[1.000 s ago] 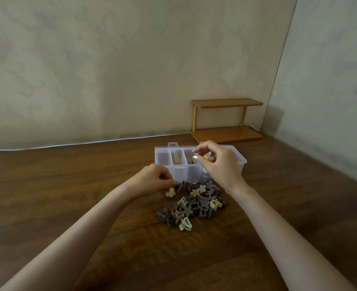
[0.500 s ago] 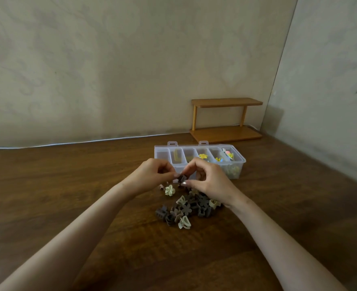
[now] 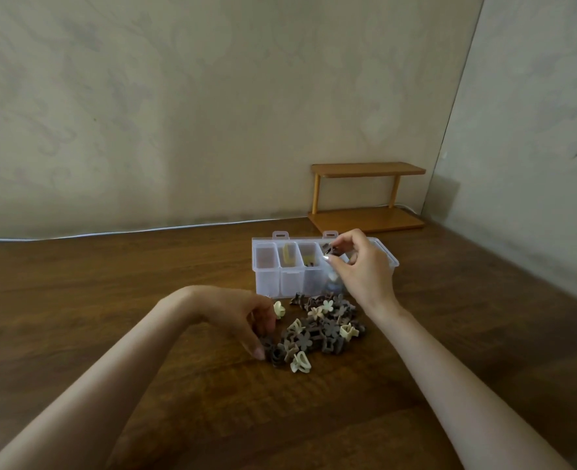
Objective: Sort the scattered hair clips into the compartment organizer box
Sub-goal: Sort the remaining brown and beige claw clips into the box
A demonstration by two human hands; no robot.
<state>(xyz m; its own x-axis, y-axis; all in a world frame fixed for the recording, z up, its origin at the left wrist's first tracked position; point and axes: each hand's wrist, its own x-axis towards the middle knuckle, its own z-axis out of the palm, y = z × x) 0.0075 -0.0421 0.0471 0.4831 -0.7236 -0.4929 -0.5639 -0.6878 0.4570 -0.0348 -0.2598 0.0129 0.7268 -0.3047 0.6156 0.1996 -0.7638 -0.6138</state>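
Hair clips (image 3: 317, 329) lie heaped before the organizer box (image 3: 292, 283); right hand (image 3: 361, 271) pinches a dark clip (image 3: 331, 250) above it; left hand (image 3: 232, 310) touches the heap, grip unclear.

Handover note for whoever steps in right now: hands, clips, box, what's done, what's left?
Right hand pinches a dark clip over the organizer box, not yet dropped.
Left hand touches the left edge of the clip pile; grip unclear.
Done: a few clips sit in the compartments.
Left: drop this clip, then sort the brown and cream pile in front of the box.
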